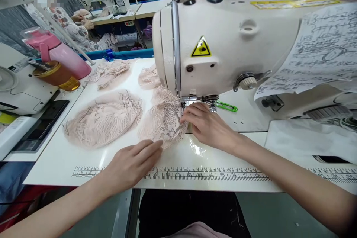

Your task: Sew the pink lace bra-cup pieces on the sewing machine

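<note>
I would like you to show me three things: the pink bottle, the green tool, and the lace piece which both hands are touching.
Pink bottle (68, 57), head view: middle of its body.
Green tool (235, 109), head view: its rounded right end.
Lace piece (165, 117), head view: its middle part.

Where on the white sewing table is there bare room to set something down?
The front-left patch, between the oval pale-pink lace piece and the printed black ruler scale. Crowded: under the cream sewing-machine head, at the right hand, and around the pink plastic bottle and round amber cup.
</note>
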The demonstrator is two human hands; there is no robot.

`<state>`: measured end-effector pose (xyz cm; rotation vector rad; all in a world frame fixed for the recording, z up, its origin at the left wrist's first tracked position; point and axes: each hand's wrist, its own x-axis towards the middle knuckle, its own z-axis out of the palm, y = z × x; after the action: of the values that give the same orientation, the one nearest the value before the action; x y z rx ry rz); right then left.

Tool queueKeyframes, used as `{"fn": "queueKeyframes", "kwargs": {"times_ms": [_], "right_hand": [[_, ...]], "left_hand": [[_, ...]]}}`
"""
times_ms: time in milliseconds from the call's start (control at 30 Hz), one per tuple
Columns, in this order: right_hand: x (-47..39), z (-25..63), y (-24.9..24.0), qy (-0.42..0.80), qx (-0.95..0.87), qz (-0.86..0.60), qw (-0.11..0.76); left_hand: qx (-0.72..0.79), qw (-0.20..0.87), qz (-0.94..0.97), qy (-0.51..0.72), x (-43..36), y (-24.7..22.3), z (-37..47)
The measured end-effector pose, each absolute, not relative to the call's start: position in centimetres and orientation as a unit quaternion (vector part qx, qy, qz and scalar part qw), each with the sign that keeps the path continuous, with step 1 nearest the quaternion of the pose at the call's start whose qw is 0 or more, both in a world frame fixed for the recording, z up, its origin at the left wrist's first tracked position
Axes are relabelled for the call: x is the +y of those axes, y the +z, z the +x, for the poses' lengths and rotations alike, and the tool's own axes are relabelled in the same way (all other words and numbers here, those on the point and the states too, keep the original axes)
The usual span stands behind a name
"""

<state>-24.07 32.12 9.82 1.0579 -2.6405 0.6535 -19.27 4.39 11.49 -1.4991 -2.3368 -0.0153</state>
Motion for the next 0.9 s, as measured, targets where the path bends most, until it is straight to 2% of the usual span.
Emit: {"fn": "queueKeyframes", "kwargs": {"times_ms": [133, 300, 400, 500, 667, 900], "right_hand": [[32.3, -24.9, 10.5, 0.204, -0.901, 0.374, 0.082], [32.6, -25.7, 10.2, 0.235, -0.889, 0.383, 0.088], [32.9, -25.6, 9.5, 0.244, -0.887, 0.378, 0.104], [33.3, -25.2, 8.9, 0.236, -0.889, 0.369, 0.134], [33.8, -24.7, 8.6, 0.160, -0.906, 0.339, 0.195], [33.2, -24.8, 8.6, 0.115, -0.873, 0.417, 0.223]], "left_hand": [[-0.886, 0.123, -0.445, -0.037, 5.3, 14.0, -20.9], [-0.843, 0.168, -0.510, 0.019, 7.9, 16.2, -24.8], [-0.830, 0.156, -0.534, 0.046, 9.7, 15.2, -26.3], [-0.825, 0.190, -0.526, 0.080, 10.9, 13.3, -26.9], [-0.806, 0.265, -0.526, 0.056, 11.1, 11.6, -27.2], [-0.809, 0.289, -0.512, 0.011, 11.2, 11.2, -27.2]]}}
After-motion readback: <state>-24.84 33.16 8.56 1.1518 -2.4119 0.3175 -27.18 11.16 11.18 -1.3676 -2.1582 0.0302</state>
